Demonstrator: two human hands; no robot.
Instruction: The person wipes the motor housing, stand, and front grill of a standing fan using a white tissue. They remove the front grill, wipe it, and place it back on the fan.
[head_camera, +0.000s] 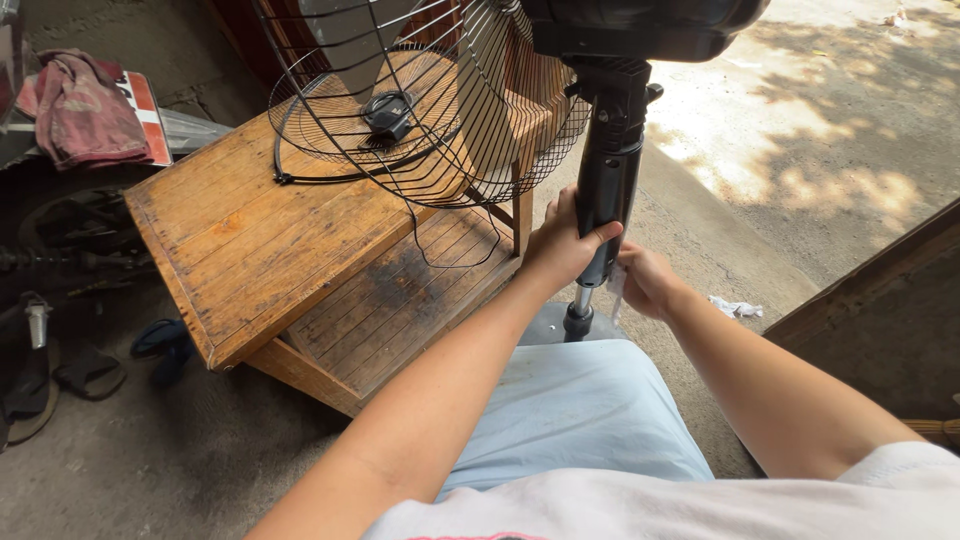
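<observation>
**Two hands on the pole of a standing fan beside a wooden bench**

A worn wooden bench of brown slats, with a darker stained lower shelf, fills the left and middle of the frame on grey concrete floor. Leaning over it from the top centre is the round black wire fan guard, its thin ribs curving around pale grey blades and a small black hub.

Right of centre runs the black plastic fan pole, smooth and tubular, narrowing to a bright metal inner tube that enters a grey round base just above the person's pale blue lap.

The left hand is wrapped around the pole's lower sleeve, fingers closed, thumb lying across the front. The right hand sits just behind the pole at the same height, curled, with a bit of white material showing at it; whether it grips the pole cannot be told.

The fan stands assembled: guard on, head mounted, pole in its base. The work appears to be at the joint where sleeve meets metal tube.

A faded red cloth lies crumpled at upper left. Dark sandals lie at lower left.
</observation>
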